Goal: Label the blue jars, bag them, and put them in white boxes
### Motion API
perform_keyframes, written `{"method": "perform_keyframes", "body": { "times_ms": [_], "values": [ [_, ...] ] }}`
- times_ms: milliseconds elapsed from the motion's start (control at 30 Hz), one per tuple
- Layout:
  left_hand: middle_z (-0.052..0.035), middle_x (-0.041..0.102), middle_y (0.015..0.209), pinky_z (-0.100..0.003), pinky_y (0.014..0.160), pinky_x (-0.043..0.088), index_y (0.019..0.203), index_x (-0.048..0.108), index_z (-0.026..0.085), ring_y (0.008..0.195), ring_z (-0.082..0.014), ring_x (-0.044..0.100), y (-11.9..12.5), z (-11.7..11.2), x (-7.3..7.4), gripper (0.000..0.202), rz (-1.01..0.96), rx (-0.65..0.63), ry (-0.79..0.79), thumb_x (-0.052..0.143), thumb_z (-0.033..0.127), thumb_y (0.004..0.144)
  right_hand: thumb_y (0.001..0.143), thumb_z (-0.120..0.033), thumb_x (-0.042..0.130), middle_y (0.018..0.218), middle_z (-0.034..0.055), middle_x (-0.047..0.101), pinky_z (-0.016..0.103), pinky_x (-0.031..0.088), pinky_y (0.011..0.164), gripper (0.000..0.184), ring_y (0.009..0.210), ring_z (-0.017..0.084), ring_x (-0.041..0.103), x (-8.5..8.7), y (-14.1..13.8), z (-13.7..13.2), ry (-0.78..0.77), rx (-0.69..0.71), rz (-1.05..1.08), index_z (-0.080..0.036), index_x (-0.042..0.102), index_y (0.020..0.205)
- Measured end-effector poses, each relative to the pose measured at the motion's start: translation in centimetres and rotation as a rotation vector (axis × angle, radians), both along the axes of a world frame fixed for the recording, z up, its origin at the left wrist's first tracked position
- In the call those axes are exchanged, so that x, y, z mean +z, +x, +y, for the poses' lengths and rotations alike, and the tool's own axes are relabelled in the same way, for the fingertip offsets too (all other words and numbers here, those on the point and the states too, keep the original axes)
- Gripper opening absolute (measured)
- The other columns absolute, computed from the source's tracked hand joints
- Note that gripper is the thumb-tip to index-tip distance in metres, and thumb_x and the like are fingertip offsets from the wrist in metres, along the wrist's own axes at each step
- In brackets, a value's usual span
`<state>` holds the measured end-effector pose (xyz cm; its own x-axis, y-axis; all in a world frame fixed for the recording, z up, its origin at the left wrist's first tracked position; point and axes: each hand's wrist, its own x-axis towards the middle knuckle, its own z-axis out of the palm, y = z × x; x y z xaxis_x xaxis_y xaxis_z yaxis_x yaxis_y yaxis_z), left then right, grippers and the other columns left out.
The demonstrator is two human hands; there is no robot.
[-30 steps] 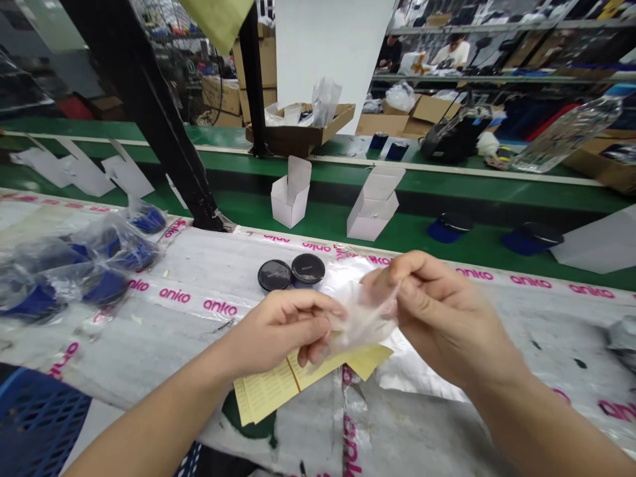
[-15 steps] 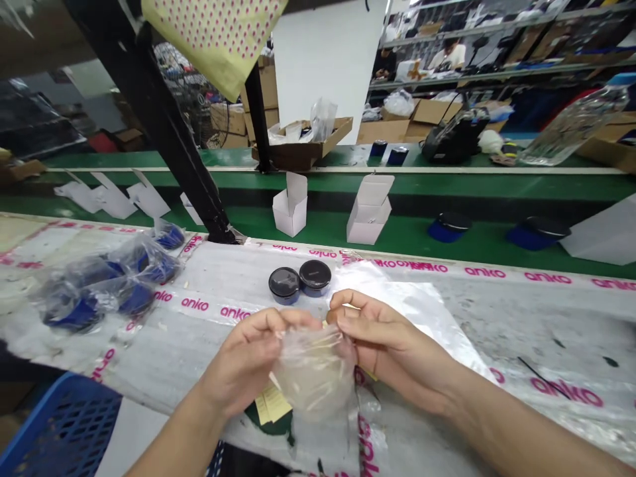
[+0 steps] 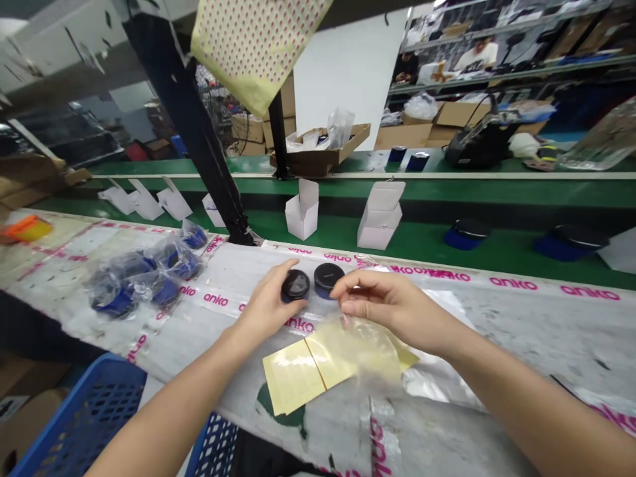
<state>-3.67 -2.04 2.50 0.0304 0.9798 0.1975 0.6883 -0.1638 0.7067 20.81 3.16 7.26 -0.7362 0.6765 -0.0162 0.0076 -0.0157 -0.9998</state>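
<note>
My left hand (image 3: 265,301) has its thumb and fingers around a small round blue container with a black lid (image 3: 296,285), which stands on the plastic-covered table. A second round container (image 3: 328,278) of the same kind stands just to its right, near my right fingertips. My right hand (image 3: 385,301) pinches the edge of a clear plastic bag (image 3: 375,351), which hangs limp and looks flat. Below the bag lie yellow label sheets (image 3: 295,374), partly covered by it.
Several bagged blue containers (image 3: 149,275) lie on the left. Open white boxes (image 3: 302,215) and lidded blue containers (image 3: 466,234) stand on the green conveyor (image 3: 328,189). A black post (image 3: 199,132) rises at the table's back edge. Blue baskets (image 3: 94,411) sit at lower left. A person (image 3: 479,56) is in the background.
My left hand has let go of the bag and moved up and left to the left container. The bag stays in my right hand, and more of the yellow sheets shows. The view has shifted left.
</note>
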Motion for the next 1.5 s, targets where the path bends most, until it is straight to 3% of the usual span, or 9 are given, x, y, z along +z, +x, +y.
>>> {"method": "perform_keyframes", "body": {
  "times_ms": [133, 200, 367, 467, 667, 800, 967, 1133, 1500],
  "values": [
    [-0.0122, 0.035, 0.163, -0.058, 0.123, 0.024, 0.148, 0.044, 0.027, 0.151, -0.0344, 0.031, 0.0, -1.5, 2.0, 0.071, 0.099, 0.114, 0.03, 0.072, 0.022, 0.083, 0.084, -0.024, 0.074, 0.069, -0.0022, 0.067, 0.03, 0.052, 0.068, 0.008, 0.064, 0.015, 0.067, 0.1, 0.1, 0.1, -0.053, -0.041, 0.075, -0.02, 0.07, 0.09],
    [-0.0093, 0.034, 0.164, -0.054, 0.123, 0.026, 0.147, 0.046, 0.029, 0.152, -0.0311, 0.032, 1.4, -2.5, 2.9, 0.061, -0.042, 0.034, 0.02, 0.067, 0.029, 0.09, 0.083, -0.024, 0.075, 0.067, -0.0026, 0.067, 0.029, 0.052, 0.067, 0.009, 0.063, 0.014, 0.067, 0.2, 0.2, 0.1, -0.086, -0.053, 0.109, -0.02, 0.069, 0.089],
    [-0.0093, 0.075, 0.103, -0.038, 0.095, 0.05, 0.1, 0.075, 0.018, 0.1, -0.0235, 0.068, 5.6, -2.6, 3.1, 0.022, -0.57, -0.201, -0.247, 0.069, 0.036, 0.09, 0.081, -0.027, 0.079, 0.07, -0.0022, 0.065, 0.028, 0.05, 0.063, 0.015, 0.062, 0.013, 0.064, 0.2, 0.3, -0.5, -0.135, -0.071, 0.155, -0.02, 0.068, 0.088],
    [-0.0046, 0.072, 0.083, -0.029, 0.08, 0.05, 0.076, 0.072, 0.016, 0.082, -0.0167, 0.064, 6.3, -1.9, 2.9, 0.021, -0.806, -0.138, -0.266, 0.079, 0.035, 0.081, 0.08, -0.032, 0.081, 0.071, -0.0037, 0.061, 0.025, 0.041, 0.054, 0.02, 0.053, 0.009, 0.052, 0.0, 0.8, -0.5, -0.18, -0.058, 0.093, -0.02, 0.07, 0.092],
    [0.0008, 0.062, 0.066, -0.021, 0.063, 0.041, 0.077, 0.066, 0.015, 0.061, -0.009, 0.053, 6.0, -1.7, 3.4, 0.033, -1.033, -0.067, -0.468, 0.085, 0.042, 0.073, 0.075, -0.038, 0.085, 0.084, 0.0, 0.065, 0.024, 0.042, 0.063, 0.036, 0.071, 0.012, 0.056, -0.5, 2.3, 1.2, -0.35, 0.176, -0.046, -0.02, 0.073, 0.104],
    [0.0027, 0.055, 0.064, -0.022, 0.058, 0.036, 0.079, 0.062, 0.016, 0.058, -0.0098, 0.048, 5.6, -1.5, 3.5, 0.031, -0.771, -0.015, -0.412, 0.076, 0.044, 0.081, 0.074, -0.033, 0.081, 0.073, -0.0006, 0.063, 0.025, 0.04, 0.06, 0.02, 0.065, 0.012, 0.053, -1.0, 1.8, 1.5, -0.249, 0.078, -0.149, -0.017, 0.073, 0.083],
    [-0.0015, 0.062, 0.075, -0.029, 0.065, 0.039, 0.088, 0.062, 0.019, 0.067, -0.0169, 0.055, 5.2, -0.2, 4.4, 0.016, -0.003, 0.026, -0.161, 0.053, 0.029, 0.097, 0.074, -0.02, 0.069, 0.068, -0.0007, 0.063, 0.025, 0.041, 0.054, 0.004, 0.056, 0.011, 0.052, -2.6, -0.1, 1.2, -0.014, -0.338, -0.214, -0.018, 0.066, 0.073],
    [-0.0131, 0.071, 0.098, -0.038, 0.077, 0.043, 0.102, 0.061, 0.016, 0.088, -0.029, 0.065, 5.8, 1.8, 5.8, 0.022, 0.51, 0.041, -0.145, 0.041, 0.013, 0.097, 0.077, -0.022, 0.061, 0.072, 0.003, 0.064, 0.027, 0.05, 0.051, 0.004, 0.06, 0.015, 0.059, -3.5, -1.3, 1.5, 0.081, -0.442, -0.267, -0.019, 0.062, 0.075],
    [-0.0125, 0.077, 0.098, -0.04, 0.093, 0.045, 0.101, 0.074, 0.019, 0.102, -0.0308, 0.068, 4.6, 7.9, 4.9, 0.029, 0.615, -0.053, -0.262, 0.054, 0.006, 0.084, 0.076, -0.008, 0.064, 0.062, 0.0041, 0.064, 0.029, 0.038, 0.058, 0.017, 0.064, 0.019, 0.06, -3.5, -2.5, 6.2, 0.405, -0.404, -0.603, -0.019, 0.063, 0.063]
  ]
}}
